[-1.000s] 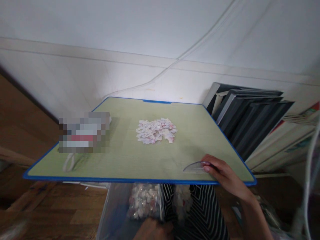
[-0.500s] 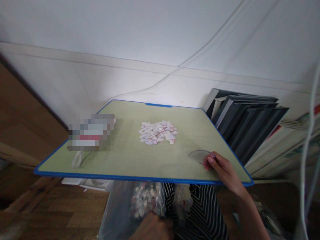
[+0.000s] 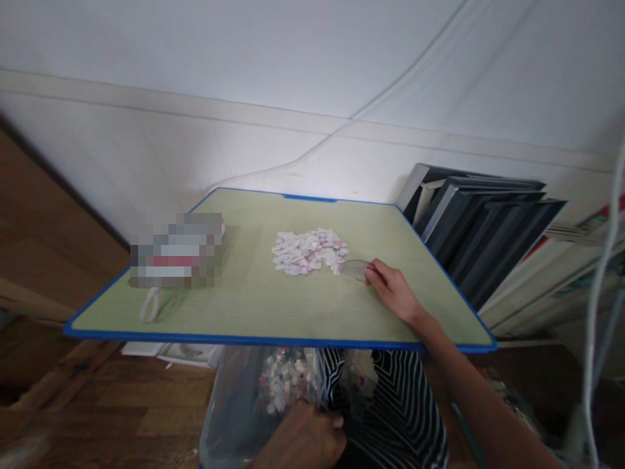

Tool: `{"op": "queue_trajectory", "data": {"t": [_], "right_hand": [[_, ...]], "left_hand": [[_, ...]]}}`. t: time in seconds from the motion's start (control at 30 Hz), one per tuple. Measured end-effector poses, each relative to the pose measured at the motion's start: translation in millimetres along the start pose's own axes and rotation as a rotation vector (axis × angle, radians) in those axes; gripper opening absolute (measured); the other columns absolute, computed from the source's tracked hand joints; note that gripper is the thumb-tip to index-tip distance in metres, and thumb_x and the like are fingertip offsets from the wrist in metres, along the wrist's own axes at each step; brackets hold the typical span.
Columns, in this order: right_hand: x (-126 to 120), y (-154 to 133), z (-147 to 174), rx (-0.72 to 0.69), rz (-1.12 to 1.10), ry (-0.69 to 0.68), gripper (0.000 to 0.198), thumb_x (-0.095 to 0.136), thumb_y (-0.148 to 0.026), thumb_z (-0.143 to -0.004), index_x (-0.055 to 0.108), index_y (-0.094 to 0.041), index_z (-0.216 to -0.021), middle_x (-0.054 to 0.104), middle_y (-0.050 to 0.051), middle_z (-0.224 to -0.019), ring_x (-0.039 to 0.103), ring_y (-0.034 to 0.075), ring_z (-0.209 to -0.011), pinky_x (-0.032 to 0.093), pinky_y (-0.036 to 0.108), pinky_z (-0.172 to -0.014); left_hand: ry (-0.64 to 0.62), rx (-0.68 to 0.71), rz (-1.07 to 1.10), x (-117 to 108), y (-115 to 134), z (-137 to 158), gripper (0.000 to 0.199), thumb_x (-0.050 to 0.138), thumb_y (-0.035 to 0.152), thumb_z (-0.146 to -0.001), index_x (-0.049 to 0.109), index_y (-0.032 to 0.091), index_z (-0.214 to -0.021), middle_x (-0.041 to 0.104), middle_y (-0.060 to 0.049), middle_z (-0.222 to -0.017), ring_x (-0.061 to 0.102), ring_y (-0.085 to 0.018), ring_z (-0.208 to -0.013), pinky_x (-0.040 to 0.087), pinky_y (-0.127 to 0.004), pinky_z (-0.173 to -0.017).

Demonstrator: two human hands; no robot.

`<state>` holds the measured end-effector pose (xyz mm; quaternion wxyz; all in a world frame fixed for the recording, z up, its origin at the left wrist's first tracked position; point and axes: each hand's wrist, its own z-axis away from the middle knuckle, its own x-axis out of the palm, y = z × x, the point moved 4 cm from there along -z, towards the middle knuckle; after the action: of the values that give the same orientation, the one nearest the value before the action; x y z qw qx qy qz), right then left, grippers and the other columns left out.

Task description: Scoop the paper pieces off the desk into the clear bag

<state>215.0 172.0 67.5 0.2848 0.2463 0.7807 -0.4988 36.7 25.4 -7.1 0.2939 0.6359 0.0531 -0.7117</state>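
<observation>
My right hand (image 3: 392, 286) pinches a clear, semicircular protractor (image 3: 352, 268) over the tabletop. The protractor's far end reaches the right edge of a pile of small whitish paper pieces (image 3: 305, 252). Below the table's front edge, my left hand (image 3: 312, 433) is closed by my lap, its fingers curled under; whatever it may hold is hidden. Just beyond it, a clear plastic bin (image 3: 219, 407) contains a heap of small pale pieces (image 3: 288, 378). A see-through bag (image 3: 360, 378) with pale bits lies on my striped-clothed leg.
The pale green table (image 3: 234, 306) has a blue rim. A blurred-out item (image 3: 176, 251) with a white loop (image 3: 150, 305) sits on its left. Dark folders (image 3: 481, 225) lean at the right, and a white cable (image 3: 593, 312) hangs there.
My right hand has moved left and away from me, bringing the protractor to the pile's edge. The pink bits seen at its fingers are no longer visible. My left hand stays low.
</observation>
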Motion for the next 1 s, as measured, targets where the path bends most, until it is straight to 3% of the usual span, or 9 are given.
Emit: {"op": "queue_trajectory", "data": {"t": [0.2, 0.3, 0.53, 0.73, 1.0], "right_hand": [[-5, -1, 4, 0.049, -0.057, 0.038, 0.038, 0.04, -0.046, -0.09, 0.049, -0.02, -0.063, 0.04, -0.003, -0.051, 0.036, 0.011, -0.047, 0.03, 0.024, -0.047], [-2, -4, 5, 0.038, -0.029, -0.034, 0.039, 0.042, -0.048, -0.089, 0.048, -0.02, -0.062, 0.042, -0.003, -0.052, 0.036, 0.011, -0.048, 0.03, 0.024, -0.048], [-3, -5, 8, 0.057, -0.047, -0.009, 0.035, 0.041, -0.042, -0.089, 0.049, -0.019, -0.062, 0.04, -0.003, -0.05, 0.034, 0.011, -0.046, 0.028, 0.025, -0.046], [-3, -5, 7, 0.048, -0.025, -0.017, 0.03, 0.042, -0.035, -0.087, 0.048, -0.02, -0.062, 0.047, -0.001, -0.052, 0.038, 0.011, -0.048, 0.03, 0.025, -0.048], [-4, -8, 9, 0.022, -0.049, -0.053, 0.028, 0.043, -0.031, -0.085, 0.046, -0.02, -0.058, 0.044, -0.002, -0.049, 0.038, 0.011, -0.046, 0.028, 0.025, -0.047]], "left_hand": [[0.039, 0.024, -0.031, 11, -1, -2, 0.012, 0.068, 0.014, -0.082, 0.066, 0.014, -0.07, 0.069, 0.0, -0.075, 0.065, -0.018, -0.058, 0.037, -0.027, -0.042], [0.104, 0.034, -0.035, 13, 0, -1, 0.013, 0.069, 0.015, -0.08, 0.065, 0.015, -0.068, 0.068, 0.0, -0.074, 0.065, -0.017, -0.056, 0.035, -0.028, -0.04], [0.059, 0.025, 0.02, 7, 2, 1, 0.012, 0.066, 0.009, -0.08, 0.065, 0.014, -0.069, 0.068, -0.002, -0.075, 0.063, -0.018, -0.057, 0.04, -0.028, -0.044], [0.001, 0.004, 0.05, -3, 2, 3, 0.006, 0.066, 0.009, -0.078, 0.066, 0.014, -0.074, 0.069, -0.003, -0.082, 0.066, -0.02, -0.066, 0.044, -0.028, -0.05], [-0.019, -0.015, 0.079, 7, 3, 4, 0.014, 0.061, 0.003, -0.071, 0.066, 0.013, -0.078, 0.068, -0.004, -0.085, 0.065, -0.02, -0.069, 0.046, -0.027, -0.054]]}}
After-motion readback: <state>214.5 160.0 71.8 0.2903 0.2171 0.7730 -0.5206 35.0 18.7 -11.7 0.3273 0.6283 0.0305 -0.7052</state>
